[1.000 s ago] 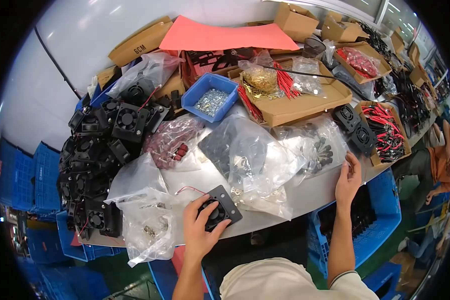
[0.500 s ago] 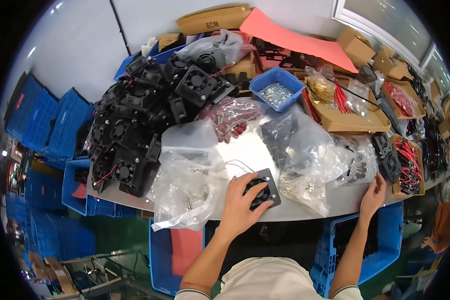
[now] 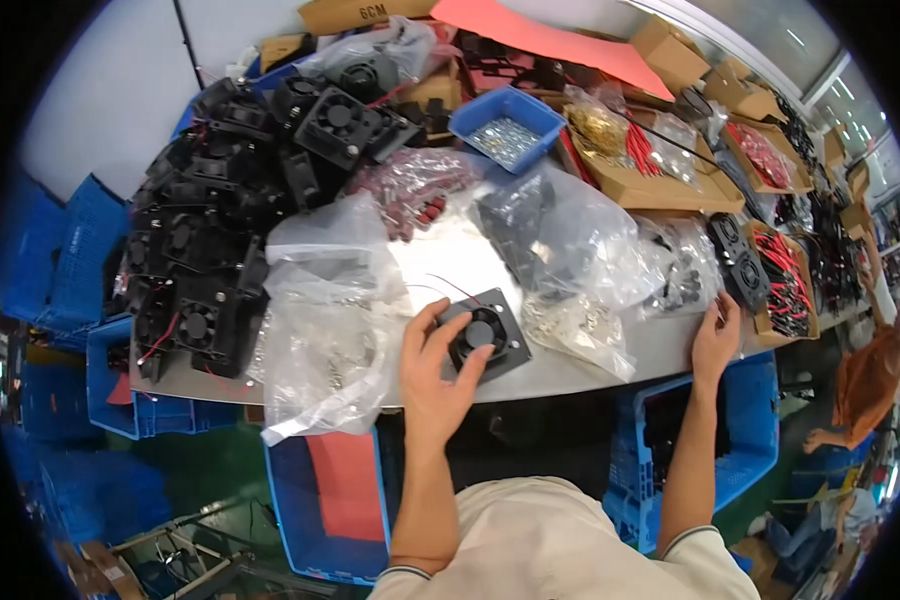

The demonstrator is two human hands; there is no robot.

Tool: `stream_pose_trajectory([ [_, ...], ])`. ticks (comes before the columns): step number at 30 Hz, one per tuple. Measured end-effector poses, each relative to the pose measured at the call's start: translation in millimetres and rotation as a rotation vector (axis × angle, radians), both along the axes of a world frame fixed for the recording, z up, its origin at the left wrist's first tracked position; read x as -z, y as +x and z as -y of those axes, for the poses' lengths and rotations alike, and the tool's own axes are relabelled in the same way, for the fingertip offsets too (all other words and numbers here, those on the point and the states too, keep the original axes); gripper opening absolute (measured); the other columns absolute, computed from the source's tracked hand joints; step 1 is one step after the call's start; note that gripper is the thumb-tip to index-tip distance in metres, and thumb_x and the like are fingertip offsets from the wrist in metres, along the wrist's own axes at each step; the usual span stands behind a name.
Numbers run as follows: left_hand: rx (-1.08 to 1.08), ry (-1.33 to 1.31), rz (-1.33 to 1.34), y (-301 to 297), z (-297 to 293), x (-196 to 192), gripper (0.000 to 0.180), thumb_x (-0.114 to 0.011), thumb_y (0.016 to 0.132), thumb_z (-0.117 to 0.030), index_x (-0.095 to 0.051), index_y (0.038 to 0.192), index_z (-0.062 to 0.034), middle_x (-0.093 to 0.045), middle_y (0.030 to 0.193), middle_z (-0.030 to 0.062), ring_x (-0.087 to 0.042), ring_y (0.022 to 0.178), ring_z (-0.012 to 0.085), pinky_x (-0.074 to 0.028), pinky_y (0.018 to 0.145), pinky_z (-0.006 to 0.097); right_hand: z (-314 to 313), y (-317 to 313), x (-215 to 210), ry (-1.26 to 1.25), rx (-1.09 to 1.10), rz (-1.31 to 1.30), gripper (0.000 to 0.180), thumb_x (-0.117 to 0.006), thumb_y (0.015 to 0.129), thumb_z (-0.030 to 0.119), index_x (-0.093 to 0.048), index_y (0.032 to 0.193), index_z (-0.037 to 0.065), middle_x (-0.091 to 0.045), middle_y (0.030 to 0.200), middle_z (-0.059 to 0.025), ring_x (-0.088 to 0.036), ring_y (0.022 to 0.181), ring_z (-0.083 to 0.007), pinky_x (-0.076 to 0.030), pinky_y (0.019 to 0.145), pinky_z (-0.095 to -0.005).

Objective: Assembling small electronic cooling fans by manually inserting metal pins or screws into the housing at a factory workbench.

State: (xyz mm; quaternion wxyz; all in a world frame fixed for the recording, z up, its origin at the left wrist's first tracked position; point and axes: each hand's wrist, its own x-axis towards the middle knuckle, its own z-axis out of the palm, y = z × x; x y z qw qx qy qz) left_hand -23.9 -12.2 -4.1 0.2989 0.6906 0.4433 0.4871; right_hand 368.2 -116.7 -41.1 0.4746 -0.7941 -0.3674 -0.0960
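Observation:
A black cooling fan point(image 3: 484, 330) on a square plate lies near the table's front edge, its thin wires trailing to the upper left. My left hand point(image 3: 436, 362) grips it from the left, thumb and fingers spread across its round frame. Farther right, my right hand point(image 3: 715, 340) rests at the table edge with loosely bent fingers and nothing visible in them. Its fingertips are close to the lower end of a black double-fan unit point(image 3: 738, 262); whether they touch it I cannot tell.
Black fan assemblies point(image 3: 210, 200) are heaped at the left. Clear bags point(image 3: 335, 320) of small parts flank the fan. Behind stand a blue bin point(image 3: 510, 128) of screws and cardboard trays point(image 3: 670, 185). Blue crates point(image 3: 325, 500) sit below the table edge. Another person point(image 3: 870, 370) is at far right.
The whole view has shifted, so the scene sits higher and further left. My left fingers have drawn slightly left across the fan and spread. My right hand stays beside the double-fan unit.

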Motion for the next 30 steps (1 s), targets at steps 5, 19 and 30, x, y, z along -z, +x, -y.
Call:
stream_pose_trajectory([
  [5, 0.054, 0.014, -0.107, 2.3, -4.8, 3.9, 0.036, -0.078, 0.073, -0.009, -0.068, 0.107, -0.003, -0.058, 0.125, 0.0153, -0.057, 0.111, 0.0324, -0.046, 0.095, 0.038, -2.5, -8.1, -6.5, -0.01, 0.059, 0.041, 0.026, -0.056, 0.095, 0.011, -0.06, 0.119, -0.001, -0.064, 0.109, -0.0132, -0.061, 0.1, -0.0208, -0.048, 0.088, -0.0313],
  [19, 0.181, 0.011, -0.463, 10.9, -10.0, 1.4, 0.059, -0.075, 0.074, -0.015, -0.056, 0.129, -0.0022, -0.041, 0.145, 0.0212, -0.04, 0.133, 0.0398, -0.03, 0.111, 0.045, -6.4, -13.3, -14.5, 0.156, 0.134, -0.184, 0.021, -0.057, 0.093, 0.002, -0.061, 0.113, 0.001, -0.064, 0.115, -0.0086, -0.061, 0.093, -0.0149, -0.05, 0.082, -0.0276],
  [30, 0.107, -0.049, -0.622, 8.0, -5.5, 4.6, 0.065, -0.075, 0.075, -0.013, -0.051, 0.135, -0.0028, -0.038, 0.147, 0.0218, -0.035, 0.137, 0.0376, -0.025, 0.114, 0.045, -0.9, -11.0, -12.7, 0.319, 0.047, -0.267, 0.019, -0.055, 0.093, -0.003, -0.06, 0.111, -0.001, -0.061, 0.121, -0.0111, -0.058, 0.106, -0.0156, -0.046, 0.091, -0.0274],
])
